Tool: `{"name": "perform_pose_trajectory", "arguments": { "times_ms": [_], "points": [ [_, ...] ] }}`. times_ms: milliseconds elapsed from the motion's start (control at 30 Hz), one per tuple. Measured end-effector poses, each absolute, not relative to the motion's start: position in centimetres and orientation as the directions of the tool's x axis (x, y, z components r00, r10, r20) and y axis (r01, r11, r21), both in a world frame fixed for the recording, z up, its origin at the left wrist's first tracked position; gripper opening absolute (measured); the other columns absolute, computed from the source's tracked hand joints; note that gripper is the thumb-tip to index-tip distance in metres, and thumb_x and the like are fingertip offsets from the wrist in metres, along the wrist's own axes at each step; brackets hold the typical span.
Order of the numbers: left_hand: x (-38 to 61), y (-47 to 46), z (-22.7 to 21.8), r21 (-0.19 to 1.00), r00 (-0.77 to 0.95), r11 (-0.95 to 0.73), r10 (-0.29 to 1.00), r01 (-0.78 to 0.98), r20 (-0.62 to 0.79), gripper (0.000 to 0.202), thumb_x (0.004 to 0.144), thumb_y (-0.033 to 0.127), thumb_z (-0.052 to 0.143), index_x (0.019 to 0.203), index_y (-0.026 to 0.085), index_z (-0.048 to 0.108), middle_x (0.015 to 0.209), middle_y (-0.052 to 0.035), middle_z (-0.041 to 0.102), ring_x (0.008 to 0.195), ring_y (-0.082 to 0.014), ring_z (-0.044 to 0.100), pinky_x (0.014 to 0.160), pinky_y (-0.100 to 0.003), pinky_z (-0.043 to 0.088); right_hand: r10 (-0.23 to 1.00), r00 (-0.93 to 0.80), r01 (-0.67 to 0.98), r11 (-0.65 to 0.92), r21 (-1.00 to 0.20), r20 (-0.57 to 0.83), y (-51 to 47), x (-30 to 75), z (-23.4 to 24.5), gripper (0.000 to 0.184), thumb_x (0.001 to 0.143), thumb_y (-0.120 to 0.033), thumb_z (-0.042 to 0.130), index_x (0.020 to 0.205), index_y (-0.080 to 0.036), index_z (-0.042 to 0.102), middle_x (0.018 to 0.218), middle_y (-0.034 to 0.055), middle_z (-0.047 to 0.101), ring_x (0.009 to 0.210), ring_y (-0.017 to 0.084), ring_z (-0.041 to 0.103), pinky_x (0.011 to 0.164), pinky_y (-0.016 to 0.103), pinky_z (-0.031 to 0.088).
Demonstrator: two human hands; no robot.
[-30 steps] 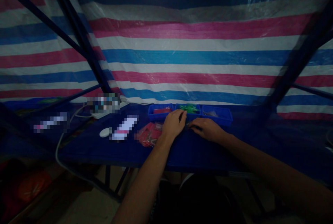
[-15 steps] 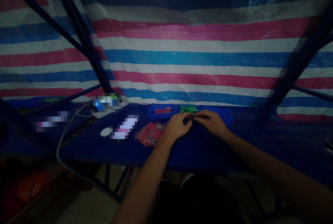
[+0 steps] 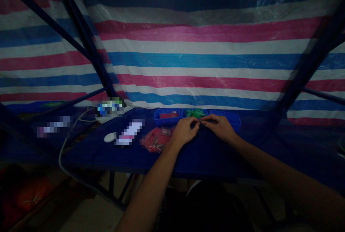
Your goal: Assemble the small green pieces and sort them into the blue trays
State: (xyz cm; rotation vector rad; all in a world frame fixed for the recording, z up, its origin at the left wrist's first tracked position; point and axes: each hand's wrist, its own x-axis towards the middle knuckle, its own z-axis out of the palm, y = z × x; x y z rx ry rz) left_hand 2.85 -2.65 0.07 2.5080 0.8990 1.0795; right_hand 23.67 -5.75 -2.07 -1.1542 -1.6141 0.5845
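Note:
My left hand (image 3: 185, 130) and my right hand (image 3: 219, 126) meet fingertip to fingertip above the blue table (image 3: 210, 156). Both are closed in a pinch at the same spot; whatever sits between the fingers is too small and dark to name. Just behind them, green pieces (image 3: 194, 112) fill the middle blue tray. Pink-red pieces (image 3: 168, 115) lie in the left blue tray (image 3: 158, 121). The right blue tray (image 3: 234, 117) is partly hidden by my right hand. Beside my left wrist rest clear plastic bags with red contents (image 3: 155, 139).
Left of the bags lie a blurred phone-like slab (image 3: 129, 132) and a white round disc (image 3: 110, 137). A white power strip (image 3: 107, 117) with a cable (image 3: 63, 149) stands farther back. Dark metal posts (image 3: 302, 70) frame a striped sheet (image 3: 199, 59) behind the table.
My fingertips have shifted slightly and come closer together in the pinch. The small dark piece that stood up between them shows less now. Trays and bags stay put.

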Motion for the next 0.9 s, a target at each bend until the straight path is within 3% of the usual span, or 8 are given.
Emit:
{"name": "perform_pose_trajectory", "arguments": {
  "times_ms": [233, 533, 733, 900],
  "points": [
    [3.2, -2.7, -0.3, 0.436, 0.529, -0.78, 0.625, 0.449, 0.574, 0.01, 0.091, 0.023, 0.059, 0.095, 0.019, 0.067, 0.092, -0.0044, 0.072, 0.084, -0.019, 0.066, 0.081, -0.031, 0.05, 0.887, -0.029, 0.267, 0.452, -0.851, 0.462, -5.9, 23.1, -2.0, 0.041, 0.085, -0.037, 0.073, 0.122, -0.021, 0.069, 0.102, 0.0065, 0.075, 0.093, 0.021, 0.073, 0.086, 0.036, 0.059],
    [3.1, -2.3, -0.8, 0.406, 0.596, -0.826, 0.564, 0.392, 0.571, 0.012, 0.091, 0.019, 0.06, 0.101, 0.018, 0.067, 0.102, -0.0069, 0.071, 0.098, -0.0215, 0.066, 0.091, -0.034, 0.051, 0.836, -0.085, 0.432, 0.521, -0.736, 0.542, -6.0, 23.0, -2.0, 0.027, 0.086, -0.029, 0.067, 0.111, -0.023, 0.072, 0.102, 0.0055, 0.073, 0.093, 0.022, 0.071, 0.089, 0.039, 0.059],
    [3.1, -2.3, -0.6, 0.41, 0.596, -0.817, 0.577, 0.406, 0.559, 0.013, 0.095, 0.022, 0.057, 0.101, 0.018, 0.068, 0.102, -0.008, 0.072, 0.097, -0.0224, 0.066, 0.089, -0.035, 0.051, 0.816, -0.084, 0.409, 0.552, -0.727, 0.572, -6.2, 22.6, -1.9, 0.03, 0.087, -0.028, 0.066, 0.117, -0.023, 0.07, 0.105, 0.0062, 0.07, 0.099, 0.022, 0.069, 0.093, 0.039, 0.057],
    [3.2, -2.4, -0.5, 0.427, 0.603, -0.822, 0.567, 0.376, 0.561, 0.014, 0.096, 0.024, 0.057, 0.099, 0.017, 0.068, 0.098, -0.0075, 0.072, 0.091, -0.0213, 0.067, 0.085, -0.033, 0.051, 0.848, -0.049, 0.263, 0.52, -0.813, 0.528, -5.9, 22.6, -2.3, 0.031, 0.087, -0.03, 0.069, 0.117, -0.024, 0.07, 0.106, 0.0052, 0.07, 0.101, 0.022, 0.069, 0.095, 0.038, 0.056]
  ]
}}
